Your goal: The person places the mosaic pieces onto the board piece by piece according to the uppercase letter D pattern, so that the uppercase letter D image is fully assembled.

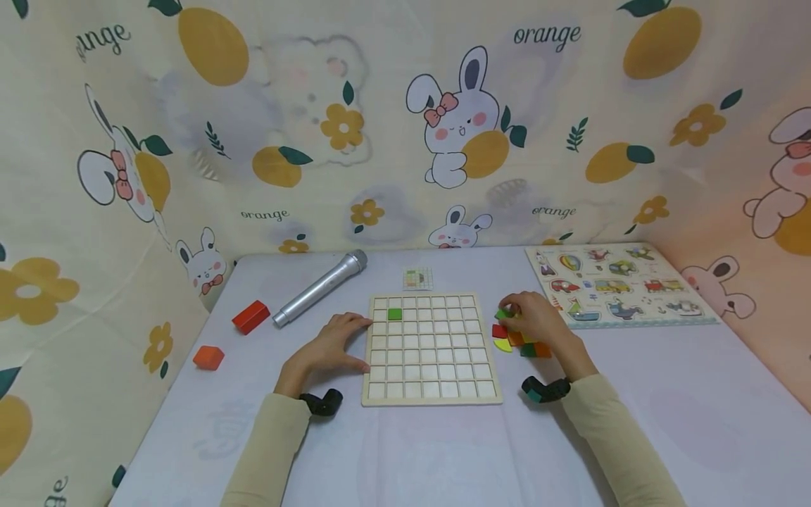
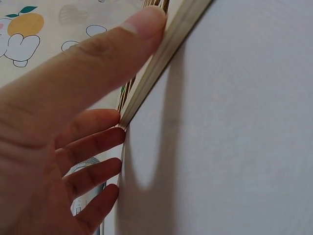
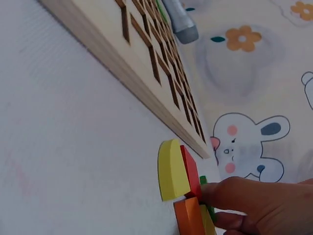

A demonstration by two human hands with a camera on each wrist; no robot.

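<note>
A wooden grid board (image 1: 432,404) lies flat in the middle of the table, with one green square tile (image 1: 395,314) in a cell of its upper left. Spread along its left edge, my left hand (image 1: 329,345) touches the frame with thumb and fingertips; the left wrist view shows the thumb (image 2: 142,24) against the rim. Right of the board, my right hand (image 1: 538,320) pinches a green block (image 1: 500,314) at the small pile. About it lie a red block (image 3: 190,169), a yellow curved block (image 3: 171,171) and an orange block (image 3: 188,215); the fingers partly cover the pile.
A silver microphone (image 1: 323,285) and two red-orange blocks (image 1: 251,317) lie left of the board. Behind the board is a small pattern card (image 1: 417,279). A picture puzzle board (image 1: 617,285) occupies the back right corner, and printed cloth hangs behind the table.
</note>
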